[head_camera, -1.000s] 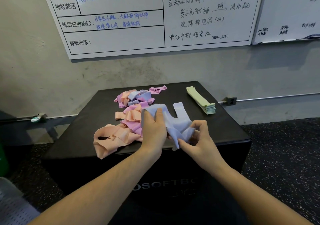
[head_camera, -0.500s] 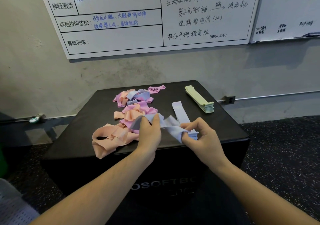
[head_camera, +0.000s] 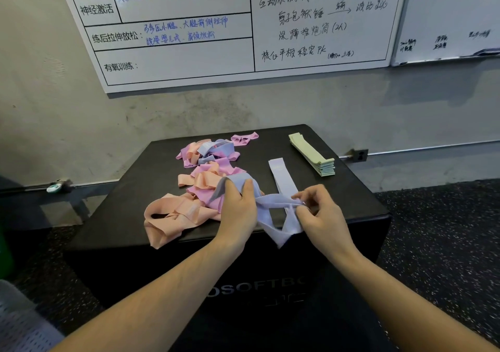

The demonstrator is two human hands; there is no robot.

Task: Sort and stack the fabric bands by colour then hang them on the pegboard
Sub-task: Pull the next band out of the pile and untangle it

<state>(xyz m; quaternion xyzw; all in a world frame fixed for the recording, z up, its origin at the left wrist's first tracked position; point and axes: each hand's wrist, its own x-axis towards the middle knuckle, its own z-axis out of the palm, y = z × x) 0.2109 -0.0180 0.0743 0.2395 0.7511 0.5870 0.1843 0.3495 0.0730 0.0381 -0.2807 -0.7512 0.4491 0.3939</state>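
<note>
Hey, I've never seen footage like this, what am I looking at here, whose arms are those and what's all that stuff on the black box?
There is no machine here. The picture comes from a camera worn on a person's head, looking down at their own bare arms. The left hand and right hand both hold a twisted lilac fabric band between them. It hangs over the near edge of a black padded box. On the box lie a tangled heap of peach, pink and lilac bands, one flat lilac strip and a neat stack of pale green bands. Handwritten whiteboards hang on the wall behind.
</note>
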